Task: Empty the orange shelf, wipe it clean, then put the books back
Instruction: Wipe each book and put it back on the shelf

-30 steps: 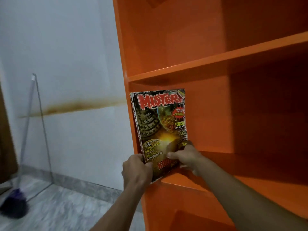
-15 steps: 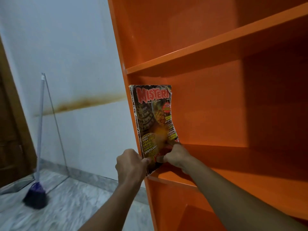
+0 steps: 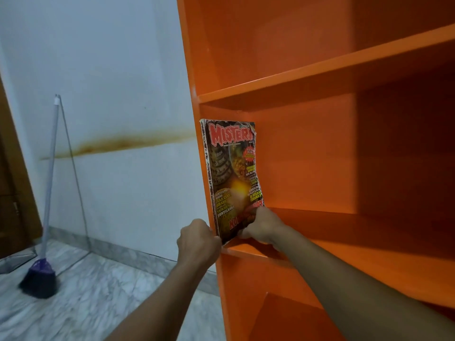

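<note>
Magazine [image 3: 232, 178] pushed nearer shelf [image 3: 320, 77] wall | both hands' fingers [image 3: 248, 232] hold it | broom [image 3: 39, 274] far left

- Orange shelf [image 3: 320, 77]: glossy boards, compartments bare except for one magazine.
- Magazine [image 3: 232, 178]: dark worn cover with red title "MISTERI", standing upright at left end of middle board, against side wall, right edge curled.

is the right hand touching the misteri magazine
Touching. The head view shows the right hand pressed against the lower front cover of the magazine, its fingers overlapping the cover's bottom corner as the magazine stands in the orange shelf.
</note>
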Motion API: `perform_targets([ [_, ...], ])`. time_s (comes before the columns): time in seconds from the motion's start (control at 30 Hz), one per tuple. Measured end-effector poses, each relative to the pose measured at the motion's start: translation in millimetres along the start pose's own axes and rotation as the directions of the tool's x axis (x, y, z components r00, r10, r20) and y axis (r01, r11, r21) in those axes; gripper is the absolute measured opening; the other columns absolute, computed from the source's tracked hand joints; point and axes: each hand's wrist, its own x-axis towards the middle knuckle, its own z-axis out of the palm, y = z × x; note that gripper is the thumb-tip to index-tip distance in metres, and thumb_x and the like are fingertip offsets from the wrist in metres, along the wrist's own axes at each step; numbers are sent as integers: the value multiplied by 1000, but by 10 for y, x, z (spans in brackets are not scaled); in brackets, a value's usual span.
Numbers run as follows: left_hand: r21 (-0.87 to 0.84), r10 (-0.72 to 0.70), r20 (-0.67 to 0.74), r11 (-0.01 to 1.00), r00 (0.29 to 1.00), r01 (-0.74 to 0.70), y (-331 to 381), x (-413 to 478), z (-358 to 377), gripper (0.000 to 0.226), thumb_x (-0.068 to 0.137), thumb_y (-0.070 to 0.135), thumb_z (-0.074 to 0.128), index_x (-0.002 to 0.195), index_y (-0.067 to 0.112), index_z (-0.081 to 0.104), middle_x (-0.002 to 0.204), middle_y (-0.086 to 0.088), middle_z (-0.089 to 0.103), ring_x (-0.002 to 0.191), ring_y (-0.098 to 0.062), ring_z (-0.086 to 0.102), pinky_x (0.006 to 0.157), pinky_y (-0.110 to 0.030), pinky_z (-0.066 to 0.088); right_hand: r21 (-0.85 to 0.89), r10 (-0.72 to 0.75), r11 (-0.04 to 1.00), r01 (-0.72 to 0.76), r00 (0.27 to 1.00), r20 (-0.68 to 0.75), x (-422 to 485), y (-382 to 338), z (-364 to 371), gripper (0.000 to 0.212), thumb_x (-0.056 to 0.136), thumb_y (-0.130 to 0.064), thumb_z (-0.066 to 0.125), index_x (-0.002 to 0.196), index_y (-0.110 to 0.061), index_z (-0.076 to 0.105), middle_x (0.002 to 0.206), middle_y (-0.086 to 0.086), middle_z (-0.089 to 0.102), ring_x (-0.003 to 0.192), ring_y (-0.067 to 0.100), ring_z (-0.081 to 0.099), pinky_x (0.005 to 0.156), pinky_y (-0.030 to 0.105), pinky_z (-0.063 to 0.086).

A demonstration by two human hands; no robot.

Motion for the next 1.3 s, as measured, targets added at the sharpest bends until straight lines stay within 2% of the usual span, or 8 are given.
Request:
perform_targets([
  [0.33,-21,139,176,990,975,-138,-271,-176,-175,24,93,30,62,93,7,67,90,-9,70,76,-22,66,60,-29,53,-233,3,972,4,1000,27,-523,-271,67,37,79,-20,74,112,-6,65,112,13,68,101,27,64,92,47,54],
  [0.53,-8,283,305,956,909,-295,-376,-553,-163,9,90,10,54,82,8,58,82,-8,61,70,-21,58,50,-26,40,-346,4,935,-76,979,-204,-1214,-313,40,33,86,-19,70,114,-4,66,111,15,67,103,31,63,88,39,53],
  [0.67,-2,377,452,907,808,-422,-346,-957,125,20,91,16,56,104,3,63,113,-21,65,106,-39,61,78,-37,48,-402,43,896,-187,939,-342,-1827,-16,-13,12,85,-12,63,94,-11,72,85,12,69,90,30,67,72,32,53],
  [0.8,-47,441,589,855,678,-516,-205,-1627,580,31,91,13,58,116,-3,64,126,-24,63,120,-38,59,90,-39,50,-488,281,793,-365,930,-238,-2507,541,-42,12,83,-15,67,89,-7,72,98,14,72,95,30,67,85,44,57],
  [1.07,-55,300,792,902,532,-428,-382,-2544,1294,27,91,8,53,115,-2,62,119,-21,66,111,-37,64,82,-38,54,-620,649,630,-467,755,92,-3443,1558,269,35,84,-24,75,110,-1,67,100,13,69,76,24,65,65,34,59],
  [1.13,3,251,836,887,487,-462,-554,-2743,1502,24,92,11,54,112,0,64,118,-18,67,108,-34,66,77,-35,53,-667,666,627,-403,721,190,-3634,1784,503,62,82,-37,77,130,-4,56,124,10,60,92,22,62,74,30,55],
  [1.2,61,187,858,887,478,-457,-736,-2905,1695,29,94,14,57,118,-1,63,124,-17,65,114,-32,64,84,-35,52,-724,687,600,-339,682,250,-3839,2010,760,106,72,-55,79,151,-11,25,151,6,36,130,28,45,102,40,43],
  [1.3,124,99,865,908,492,-400,-982,-3030,1882,40,98,24,54,130,2,51,134,-16,56,122,-31,56,93,-32,47,-765,740,544,-346,627,243,-4026,2271,1032,136,59,-62,83,154,-14,-3,154,10,20,138,39,27,106,54,34],
])
